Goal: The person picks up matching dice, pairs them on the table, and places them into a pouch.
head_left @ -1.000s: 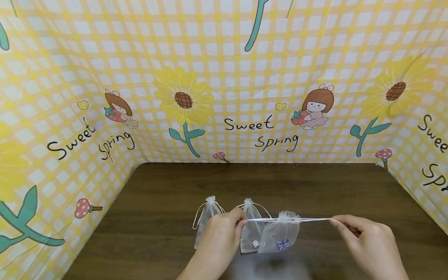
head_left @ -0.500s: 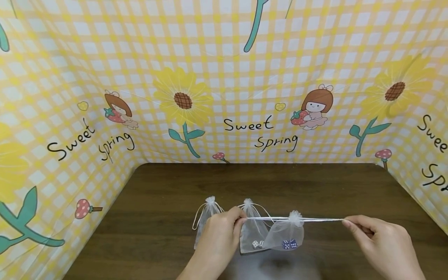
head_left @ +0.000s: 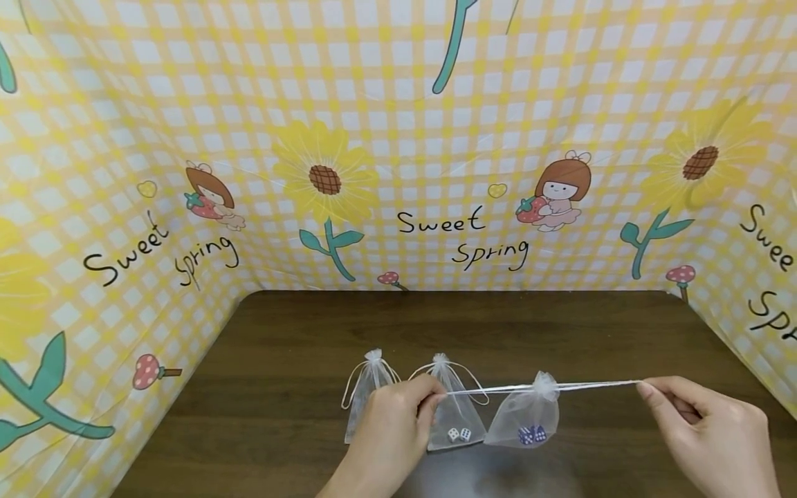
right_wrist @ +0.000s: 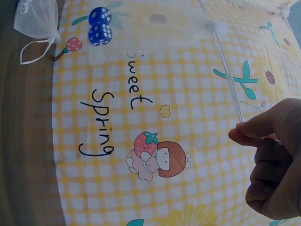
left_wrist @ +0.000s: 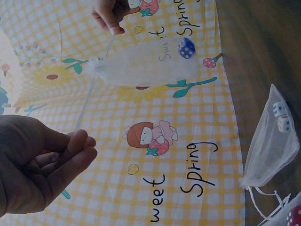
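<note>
Between my hands hangs a sheer white drawstring bag (head_left: pixel 519 415), its neck gathered tight, with two blue dice (head_left: pixel 533 434) at its bottom. My left hand (head_left: pixel 395 422) pinches one end of the bag's drawstring (left_wrist: pixel 88 101) between thumb and fingertips. The other end is pinched by my right hand (head_left: pixel 710 422), and the cord runs taut between them. In the right wrist view the blue dice (right_wrist: pixel 100 26) show through the sheer cloth. Just behind my left hand, a second drawstring bag (head_left: pixel 457 415) with two white dice (head_left: pixel 459 434) lies on the table.
A third drawstring bag (head_left: pixel 367 394) lies farther left, partly covered by my left hand; a red die (left_wrist: pixel 295 217) shows at the corner of the left wrist view. The dark wooden table (head_left: pixel 299 318) is bordered by a yellow checked cloth (head_left: pixel 436 138).
My right hand has moved right, drawing the cord longer. The hanging bag has shifted right with it, its neck has bunched tighter, and both white dice now show. My left hand has barely moved.
</note>
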Tool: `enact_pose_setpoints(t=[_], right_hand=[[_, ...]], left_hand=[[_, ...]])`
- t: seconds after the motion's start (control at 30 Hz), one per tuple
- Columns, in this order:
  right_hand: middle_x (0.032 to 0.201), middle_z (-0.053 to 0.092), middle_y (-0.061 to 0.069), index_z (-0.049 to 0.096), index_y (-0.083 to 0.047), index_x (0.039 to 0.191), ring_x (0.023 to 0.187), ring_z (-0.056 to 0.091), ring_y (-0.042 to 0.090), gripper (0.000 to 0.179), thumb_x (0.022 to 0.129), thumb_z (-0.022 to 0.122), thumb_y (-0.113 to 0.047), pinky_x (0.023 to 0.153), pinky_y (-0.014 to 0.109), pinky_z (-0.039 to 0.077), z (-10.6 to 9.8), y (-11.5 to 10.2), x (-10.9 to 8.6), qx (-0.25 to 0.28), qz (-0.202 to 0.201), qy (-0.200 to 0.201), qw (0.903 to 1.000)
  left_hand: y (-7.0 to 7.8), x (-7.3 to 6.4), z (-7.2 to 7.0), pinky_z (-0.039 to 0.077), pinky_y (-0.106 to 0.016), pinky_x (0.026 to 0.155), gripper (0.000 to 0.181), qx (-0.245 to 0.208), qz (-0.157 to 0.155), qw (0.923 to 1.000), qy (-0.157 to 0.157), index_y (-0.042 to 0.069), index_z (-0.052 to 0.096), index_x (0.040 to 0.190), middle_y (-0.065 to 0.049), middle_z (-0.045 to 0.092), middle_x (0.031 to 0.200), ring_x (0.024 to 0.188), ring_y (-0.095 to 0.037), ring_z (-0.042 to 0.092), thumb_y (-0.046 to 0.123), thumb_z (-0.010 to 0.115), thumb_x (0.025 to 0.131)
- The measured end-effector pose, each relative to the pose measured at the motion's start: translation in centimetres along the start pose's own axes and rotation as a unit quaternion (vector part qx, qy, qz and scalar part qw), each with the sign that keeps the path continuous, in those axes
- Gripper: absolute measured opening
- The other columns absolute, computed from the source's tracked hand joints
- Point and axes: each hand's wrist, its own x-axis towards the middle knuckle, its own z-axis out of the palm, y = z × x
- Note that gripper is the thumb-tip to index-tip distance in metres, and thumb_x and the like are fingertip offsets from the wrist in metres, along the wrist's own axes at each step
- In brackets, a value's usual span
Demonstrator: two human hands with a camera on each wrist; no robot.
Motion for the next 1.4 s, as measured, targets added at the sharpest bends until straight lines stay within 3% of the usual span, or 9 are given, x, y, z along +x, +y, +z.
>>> enact_pose_setpoints(t=[0.2,0.63,0.8,0.93,1.07,1.17,1.4], right_hand=[[0.043,0.034,-0.022,0.067,-0.008,0.063,0.037,0.027,-0.007,0.010,0.071,0.071,-0.003,0.039,0.016,0.024,-0.1,-0.1,0.1,0.007,0.000,0.025,0.9997],[0.044,0.031,-0.024,0.069,-0.009,0.066,0.038,0.027,-0.007,0.011,0.076,0.071,-0.013,0.042,0.018,0.025,-0.5,1.1,-0.1,-0.041,0.007,-0.008,0.9991],[0.045,0.034,-0.015,0.071,-0.007,0.074,0.040,0.029,0.000,0.013,0.082,0.067,-0.016,0.042,0.020,0.027,0.0,2.4,-0.2,-0.050,0.044,-0.081,0.9945],[0.056,0.058,-0.002,0.072,-0.006,0.081,0.048,0.051,0.013,0.020,0.087,0.062,-0.023,0.048,0.034,0.043,1.2,4.5,0.0,-0.069,0.085,-0.179,0.9778],[0.062,0.063,0.004,0.071,-0.004,0.086,0.050,0.052,0.018,0.025,0.090,0.059,-0.026,0.046,0.036,0.042,3.0,6.4,0.3,-0.062,0.108,-0.256,0.9587],[0.058,0.058,0.001,0.071,-0.003,0.088,0.045,0.036,0.012,0.027,0.090,0.057,-0.026,0.040,0.027,0.032,4.3,7.3,0.1,-0.055,0.126,-0.284,0.9488],[0.063,0.059,0.002,0.069,0.001,0.093,0.044,0.032,0.012,0.031,0.091,0.056,-0.027,0.037,0.024,0.027,5.8,8.3,0.0,-0.039,0.144,-0.290,0.9452]], left_hand=[[0.0,0.1,0.2,0.041,-0.015,0.051,0.019,0.014,0.025,0.9995,0.009,0.012,0.062,0.072,0.009,0.059,0.063,0.053,0.001,0.047,-0.002,0.074,0.070],[0.2,0.2,0.8,0.039,-0.013,0.051,0.010,0.000,-0.008,0.9988,-0.048,0.012,0.064,0.075,0.008,0.063,0.067,0.055,0.002,0.047,0.004,0.071,0.076],[-0.1,0.5,2.0,0.040,-0.013,0.052,0.004,0.007,-0.033,0.9947,-0.098,0.010,0.067,0.077,0.006,0.063,0.067,0.055,0.001,0.048,0.008,0.069,0.079],[-0.8,0.4,4.0,0.042,-0.019,0.050,0.004,0.046,-0.045,0.9889,-0.134,0.012,0.067,0.076,0.006,0.064,0.066,0.056,-0.004,0.054,0.011,0.069,0.080],[-1.6,0.0,6.1,0.042,-0.023,0.048,0.009,0.097,-0.037,0.9824,-0.155,0.016,0.065,0.073,0.008,0.061,0.063,0.056,-0.007,0.056,0.010,0.070,0.076],[-2.1,-0.1,7.3,0.042,-0.024,0.048,0.012,0.118,-0.023,0.9802,-0.157,0.017,0.063,0.070,0.008,0.059,0.061,0.055,-0.007,0.056,0.007,0.070,0.074],[-3.3,0.4,8.9,0.044,-0.024,0.049,0.011,0.132,-0.042,0.9791,-0.149,0.016,0.064,0.070,0.006,0.061,0.063,0.056,-0.010,0.057,0.008,0.071,0.073]])
